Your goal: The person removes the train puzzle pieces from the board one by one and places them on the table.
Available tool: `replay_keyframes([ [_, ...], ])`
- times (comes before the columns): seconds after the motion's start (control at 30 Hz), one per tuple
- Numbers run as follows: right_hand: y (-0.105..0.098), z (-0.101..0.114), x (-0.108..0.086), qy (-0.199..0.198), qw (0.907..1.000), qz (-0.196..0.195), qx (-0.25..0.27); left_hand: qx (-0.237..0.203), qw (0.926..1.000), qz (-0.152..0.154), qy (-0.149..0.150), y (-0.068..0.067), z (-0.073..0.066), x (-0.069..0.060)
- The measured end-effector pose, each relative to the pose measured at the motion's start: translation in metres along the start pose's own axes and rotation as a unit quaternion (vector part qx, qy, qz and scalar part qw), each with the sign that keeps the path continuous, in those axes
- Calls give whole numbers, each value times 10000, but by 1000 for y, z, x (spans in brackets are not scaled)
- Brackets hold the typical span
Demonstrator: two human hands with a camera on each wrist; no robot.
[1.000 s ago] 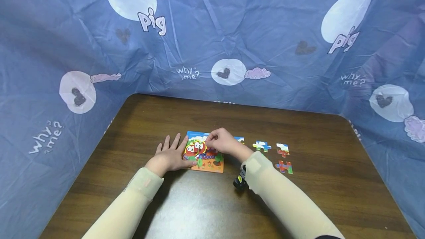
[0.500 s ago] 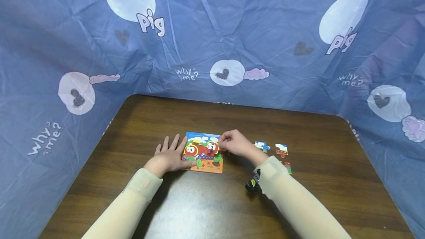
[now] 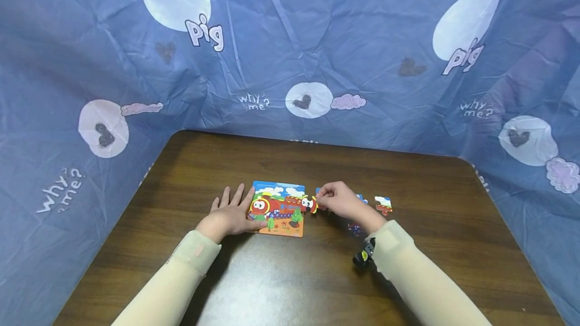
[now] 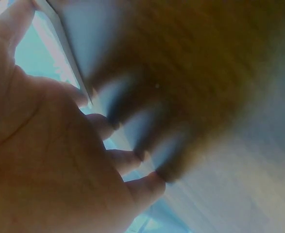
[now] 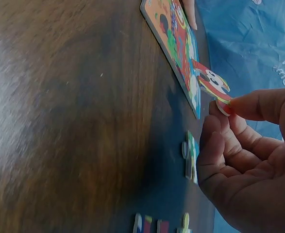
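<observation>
A puzzle board (image 3: 283, 228) with a red train picture lies on the table. My left hand (image 3: 230, 219) rests at its left edge with spread fingers, the thumb over the lower left part. Just past the board's right edge, my right hand (image 3: 343, 201) pinches a puzzle piece (image 3: 308, 204) printed with a white-eyed red and yellow face. In the right wrist view this piece (image 5: 212, 83) is held up, tilted, between thumb and fingers. The left wrist view shows my left palm (image 4: 50, 141) and blurred shadows beyond the fingertips.
Several loose puzzle pieces lie right of the board, among them a cloud-and-red piece (image 3: 383, 205) and a dark one (image 3: 355, 229) partly behind the right arm. A blue printed curtain (image 3: 312, 54) hangs behind the wooden table (image 3: 254, 275).
My right hand has moved right with the face piece, from over the middle of the board to beyond its right edge. The left hand has stayed put.
</observation>
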State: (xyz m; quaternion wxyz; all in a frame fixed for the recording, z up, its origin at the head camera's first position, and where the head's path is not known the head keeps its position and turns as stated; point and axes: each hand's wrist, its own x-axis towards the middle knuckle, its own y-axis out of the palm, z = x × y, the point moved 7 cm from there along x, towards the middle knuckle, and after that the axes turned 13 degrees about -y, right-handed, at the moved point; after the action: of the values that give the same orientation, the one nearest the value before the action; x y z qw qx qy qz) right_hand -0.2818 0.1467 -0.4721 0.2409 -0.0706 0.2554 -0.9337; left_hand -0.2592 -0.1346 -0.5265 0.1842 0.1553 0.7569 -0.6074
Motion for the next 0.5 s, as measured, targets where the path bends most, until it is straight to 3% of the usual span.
replay_keyframes([
  [0.5, -24, -16, -17, -34, 9994, 8, -342, -4, 10000, 45, 25, 0, 0, -1],
])
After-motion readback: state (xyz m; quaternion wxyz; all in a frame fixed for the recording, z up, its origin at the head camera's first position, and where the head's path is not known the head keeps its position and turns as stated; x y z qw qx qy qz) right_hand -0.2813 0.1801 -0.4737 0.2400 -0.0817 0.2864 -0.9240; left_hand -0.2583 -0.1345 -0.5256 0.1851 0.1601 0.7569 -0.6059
